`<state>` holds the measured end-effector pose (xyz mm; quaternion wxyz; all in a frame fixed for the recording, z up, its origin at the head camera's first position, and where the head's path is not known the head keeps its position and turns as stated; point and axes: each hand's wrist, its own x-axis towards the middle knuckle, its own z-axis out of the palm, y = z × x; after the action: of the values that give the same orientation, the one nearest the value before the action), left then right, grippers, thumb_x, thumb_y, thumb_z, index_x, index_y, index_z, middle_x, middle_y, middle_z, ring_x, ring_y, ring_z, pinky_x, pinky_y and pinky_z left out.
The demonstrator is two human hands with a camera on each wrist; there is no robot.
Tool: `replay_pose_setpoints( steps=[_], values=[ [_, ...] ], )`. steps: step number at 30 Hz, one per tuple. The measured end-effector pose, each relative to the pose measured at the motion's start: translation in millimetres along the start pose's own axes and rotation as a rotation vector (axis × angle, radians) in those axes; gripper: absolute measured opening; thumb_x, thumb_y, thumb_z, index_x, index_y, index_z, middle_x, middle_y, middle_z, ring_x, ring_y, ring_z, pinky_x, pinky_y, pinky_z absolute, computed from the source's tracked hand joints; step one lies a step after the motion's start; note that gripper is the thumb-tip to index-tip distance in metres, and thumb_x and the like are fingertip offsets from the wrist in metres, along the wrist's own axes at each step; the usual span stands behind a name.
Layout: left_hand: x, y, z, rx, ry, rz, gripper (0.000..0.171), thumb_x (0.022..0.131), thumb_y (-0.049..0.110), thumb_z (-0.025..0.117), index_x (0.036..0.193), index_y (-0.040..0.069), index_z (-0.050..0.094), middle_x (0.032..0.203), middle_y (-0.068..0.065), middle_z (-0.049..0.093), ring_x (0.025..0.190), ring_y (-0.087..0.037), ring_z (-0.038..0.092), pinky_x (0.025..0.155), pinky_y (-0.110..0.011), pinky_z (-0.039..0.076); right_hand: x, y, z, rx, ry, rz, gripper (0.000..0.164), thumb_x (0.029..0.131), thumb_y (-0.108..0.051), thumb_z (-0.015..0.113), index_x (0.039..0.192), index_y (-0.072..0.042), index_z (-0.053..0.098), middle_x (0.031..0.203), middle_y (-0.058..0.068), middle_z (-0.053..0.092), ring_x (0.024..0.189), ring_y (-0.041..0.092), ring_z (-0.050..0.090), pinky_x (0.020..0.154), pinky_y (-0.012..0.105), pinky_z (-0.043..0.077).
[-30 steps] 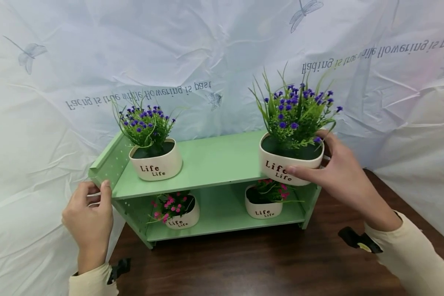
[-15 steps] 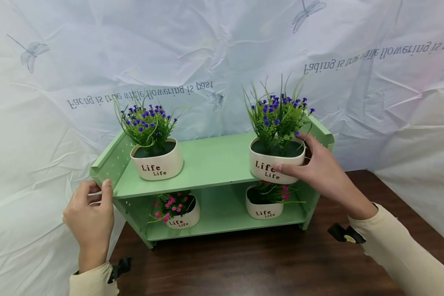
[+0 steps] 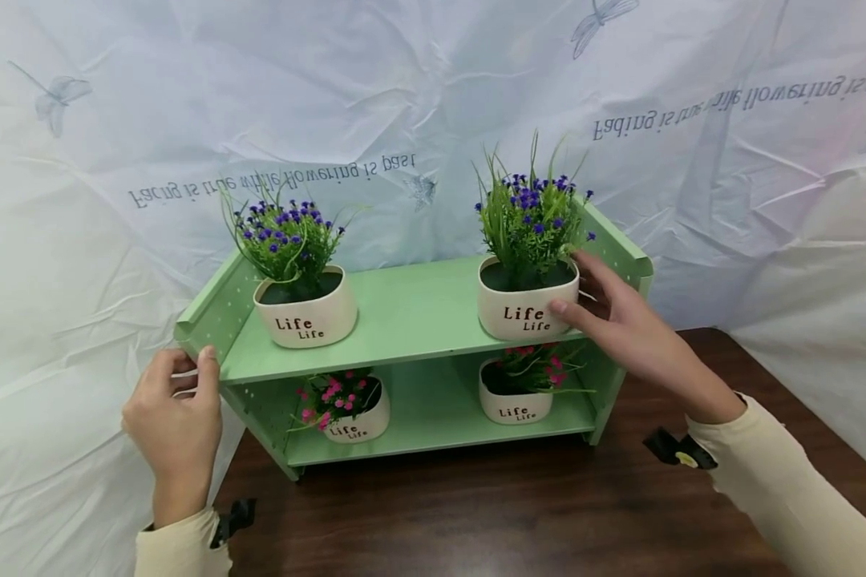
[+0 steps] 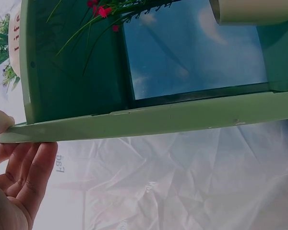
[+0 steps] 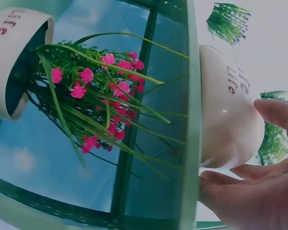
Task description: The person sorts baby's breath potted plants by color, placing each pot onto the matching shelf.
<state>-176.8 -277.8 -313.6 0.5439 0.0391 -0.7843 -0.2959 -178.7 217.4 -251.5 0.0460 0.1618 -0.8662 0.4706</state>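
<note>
In the head view a two-tier green shelf (image 3: 418, 308) stands with a cream pot of purple flowers at each end of its top board. My right hand (image 3: 624, 324) is round the right end of the right flower pot (image 3: 515, 312). Its thumb touches the pot's front and the fingers lie along the side and back; the pot sits upright on the board. My left hand (image 3: 176, 421) pinches the front edge of the shelf's left side panel, thumb on one face, fingers on the other, as the left wrist view shows. The left flower pot (image 3: 306, 312) stands apart from both hands.
On the lower board, a pot with pink flowers (image 3: 361, 417) stands at the left and another pink-flowered pot (image 3: 515, 405) at the right. The shelf stands on a dark wooden table (image 3: 476, 513). Behind hangs a pale printed curtain (image 3: 433, 96).
The right flower pot has come left and down onto the top board. My right hand's thumb has slid toward the pot's right end. The left hand has stayed in place.
</note>
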Motion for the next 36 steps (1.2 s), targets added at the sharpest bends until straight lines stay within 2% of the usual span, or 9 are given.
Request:
replay_pose_setpoints(
  steps=[3,10,14,20,26,32,36],
  values=[
    [0.1,-0.5,1.5,-0.001,-0.001,0.002,0.028,0.091,0.026,0.07,0.092,-0.001,0.071,0.084,-0.014,0.072,0.072,0.029,0.048,0.064,0.006,0.039,-2,-3,3,-0.062,0.058,-0.019,0.084,0.097,-0.043,0.061,0.161,-0.022,0.01,0.165,0.01,0.015,0.147,0.039,0.024,0.111,0.062,0.034],
    [0.0,-0.7,1.2,0.01,0.004,-0.002,0.028,0.091,0.027,0.069,0.092,-0.001,0.071,0.084,-0.014,0.072,0.072,0.03,0.047,0.065,0.007,0.037,3,-14,16,-0.305,0.162,0.04,0.103,0.085,-0.066,0.064,0.16,-0.014,0.014,0.164,0.015,0.018,0.143,0.043,0.03,0.104,0.067,0.036],
    [-0.3,-0.3,1.9,0.003,-0.002,-0.006,0.029,0.091,0.027,0.069,0.093,-0.001,0.071,0.084,-0.014,0.072,0.072,0.029,0.048,0.065,0.006,0.038,9,-13,19,-0.319,0.168,0.056,0.107,0.084,-0.068,0.063,0.16,-0.012,0.012,0.164,0.017,0.015,0.143,0.044,0.03,0.104,0.066,0.037],
    [-0.3,-1.2,2.2,0.005,0.004,-0.002,0.028,0.091,0.027,0.069,0.092,-0.002,0.071,0.083,-0.015,0.072,0.072,0.03,0.047,0.065,0.006,0.038,16,-10,17,-0.317,0.131,0.079,0.109,0.083,-0.072,0.06,0.161,-0.018,0.005,0.166,0.014,0.009,0.146,0.043,0.023,0.108,0.067,0.033],
    [0.0,-0.1,1.1,0.011,0.002,0.019,0.03,0.092,0.027,0.067,0.091,-0.003,0.069,0.082,-0.016,0.071,0.072,0.031,0.046,0.065,0.006,0.038,21,-7,19,-0.312,0.14,0.073,0.11,0.082,-0.072,0.061,0.161,-0.018,0.005,0.166,0.015,0.01,0.147,0.043,0.021,0.108,0.067,0.032],
    [-0.8,0.5,1.6,0.011,0.008,0.01,0.029,0.092,0.027,0.068,0.092,-0.002,0.07,0.083,-0.015,0.072,0.072,0.03,0.047,0.065,0.006,0.038,26,-5,21,-0.304,0.151,0.079,0.11,0.082,-0.074,0.059,0.161,-0.021,0.005,0.166,0.013,0.009,0.148,0.042,0.019,0.107,0.069,0.031],
    [-0.4,-0.7,1.3,0.017,0.002,0.027,0.03,0.092,0.028,0.067,0.092,-0.003,0.069,0.083,-0.017,0.071,0.072,0.031,0.046,0.065,0.006,0.038,29,-4,21,-0.294,0.146,0.084,0.11,0.081,-0.075,0.058,0.161,-0.023,0.003,0.166,0.013,0.008,0.146,0.044,0.023,0.106,0.069,0.034]
  ],
)
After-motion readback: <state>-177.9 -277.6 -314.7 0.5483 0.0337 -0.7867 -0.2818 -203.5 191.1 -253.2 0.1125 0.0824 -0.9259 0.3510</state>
